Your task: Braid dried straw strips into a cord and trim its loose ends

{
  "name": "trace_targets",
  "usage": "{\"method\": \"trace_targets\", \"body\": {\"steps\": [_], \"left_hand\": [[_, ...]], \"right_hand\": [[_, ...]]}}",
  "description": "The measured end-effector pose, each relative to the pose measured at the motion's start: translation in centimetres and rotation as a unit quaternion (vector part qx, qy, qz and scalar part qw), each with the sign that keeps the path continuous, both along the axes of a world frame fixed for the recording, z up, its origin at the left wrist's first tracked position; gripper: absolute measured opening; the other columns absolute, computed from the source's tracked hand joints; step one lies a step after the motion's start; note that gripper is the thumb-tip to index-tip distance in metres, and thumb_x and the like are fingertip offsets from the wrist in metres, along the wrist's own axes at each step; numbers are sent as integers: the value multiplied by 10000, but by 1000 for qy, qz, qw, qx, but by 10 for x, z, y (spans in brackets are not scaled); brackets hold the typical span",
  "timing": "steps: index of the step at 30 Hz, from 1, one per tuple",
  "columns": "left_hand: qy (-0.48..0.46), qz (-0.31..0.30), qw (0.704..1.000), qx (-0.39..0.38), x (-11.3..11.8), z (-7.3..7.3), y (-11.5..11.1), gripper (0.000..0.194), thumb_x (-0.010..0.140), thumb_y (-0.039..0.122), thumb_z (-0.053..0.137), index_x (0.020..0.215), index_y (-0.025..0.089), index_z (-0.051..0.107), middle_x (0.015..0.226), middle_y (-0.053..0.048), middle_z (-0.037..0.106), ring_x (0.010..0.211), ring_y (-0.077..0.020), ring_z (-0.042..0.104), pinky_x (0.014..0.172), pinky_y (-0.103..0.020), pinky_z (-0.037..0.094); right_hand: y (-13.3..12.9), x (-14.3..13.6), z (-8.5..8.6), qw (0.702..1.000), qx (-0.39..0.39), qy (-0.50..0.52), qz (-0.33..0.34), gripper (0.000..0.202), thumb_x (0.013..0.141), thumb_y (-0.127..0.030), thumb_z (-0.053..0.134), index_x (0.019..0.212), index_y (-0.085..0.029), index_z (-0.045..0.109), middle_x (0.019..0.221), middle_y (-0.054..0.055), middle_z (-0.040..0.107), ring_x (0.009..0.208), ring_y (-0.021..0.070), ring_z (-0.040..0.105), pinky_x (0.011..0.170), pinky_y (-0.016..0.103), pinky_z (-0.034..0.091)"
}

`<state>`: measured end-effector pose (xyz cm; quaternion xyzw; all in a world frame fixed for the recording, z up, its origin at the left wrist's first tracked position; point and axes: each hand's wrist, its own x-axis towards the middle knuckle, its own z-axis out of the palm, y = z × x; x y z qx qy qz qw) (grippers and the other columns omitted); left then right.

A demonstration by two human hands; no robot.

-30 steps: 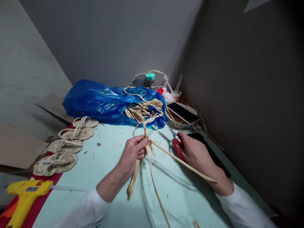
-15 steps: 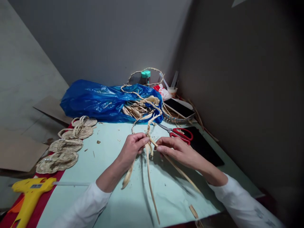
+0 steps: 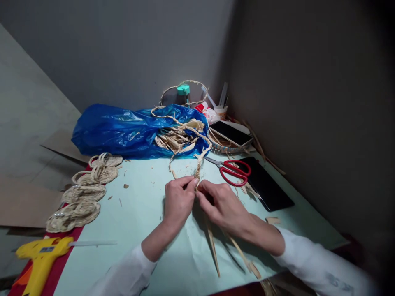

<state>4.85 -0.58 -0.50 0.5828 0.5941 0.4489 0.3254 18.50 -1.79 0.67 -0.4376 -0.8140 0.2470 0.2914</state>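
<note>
A braided cord of dry straw-coloured strips runs from the blue bag down to my fingers at the middle of the table. My left hand pinches the lower end of the braid between thumb and finger. Right beside it, my right hand is closed on the strips where they leave the braid; its inner fingers are partly hidden. Loose strips hang below my right hand toward the table's front edge. Red-handled scissors lie just beyond my right hand, blades pointing left.
A blue plastic bag of dry strips lies at the back. Several woven slipper shapes line the left edge, above a yellow glue gun. At right are a black tablet and a phone on a basket.
My hands have come together at the braid's end, the right one moving left and turning inward. The strips, spread apart before, are now mostly behind my hands. The view has shifted slightly.
</note>
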Motion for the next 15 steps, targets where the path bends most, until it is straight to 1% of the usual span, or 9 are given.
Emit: {"method": "trace_targets", "body": {"steps": [3, 6, 8, 10, 12, 14, 15], "left_hand": [[-45, -10, 999, -29, -1, -1, 0, 181, 769, 231, 604, 628, 150, 685, 598, -3, 647, 600, -144, 526, 619, -250, 408], [-76, -12, 996, -38, -5, -2, 3, 184, 757, 254, 627, 612, 151, 674, 574, 13, 609, 589, -129, 482, 598, -243, 389], [-102, -16, 993, -48, -8, -4, 4, 184, 749, 279, 643, 620, 151, 676, 568, 19, 585, 577, -120, 451, 571, -240, 367], [-139, -24, 987, -74, -9, -7, 5, 179, 734, 295, 661, 634, 148, 681, 568, 19, 567, 570, -115, 432, 546, -239, 346], [-171, -29, 980, -95, -8, -9, 5, 174, 718, 298, 676, 639, 143, 680, 575, 15, 561, 577, -116, 435, 546, -239, 344], [-187, -30, 977, -102, -6, -11, 5, 177, 714, 301, 678, 643, 140, 677, 583, 12, 561, 586, -119, 446, 557, -241, 352], [-190, -30, 976, -100, -5, -12, 5, 177, 717, 302, 675, 646, 140, 674, 586, 13, 561, 586, -120, 449, 562, -242, 357]], "right_hand": [[-5, -7, -11, 995, 72, -65, 11, 180, 927, -204, 374, 942, -123, 534, 687, 40, 616, 557, 151, 531, 556, 280, 319], [-8, -10, -17, 985, 132, -112, 10, 176, 939, -198, 364, 955, -119, 520, 703, 53, 633, 585, 173, 572, 554, 296, 337], [-10, -12, -19, 971, 172, -164, 7, 145, 921, -158, 389, 960, -112, 522, 703, 55, 630, 592, 183, 581, 532, 303, 340], [-13, -15, -20, 943, 221, -249, 9, 168, 867, -62, 412, 979, -84, 537, 719, 71, 626, 604, 197, 586, 488, 307, 325], [-16, -18, -22, 902, 271, -335, 14, 249, 807, 24, 406, 994, -40, 558, 763, 105, 626, 626, 212, 590, 445, 306, 312], [-17, -20, -23, 871, 306, -384, 18, 285, 784, 58, 390, 992, -10, 573, 796, 130, 620, 646, 223, 593, 421, 303, 324], [-18, -21, -24, 864, 314, -394, 19, 286, 785, 58, 387, 990, -3, 577, 797, 134, 614, 652, 227, 593, 418, 303, 341]]}}
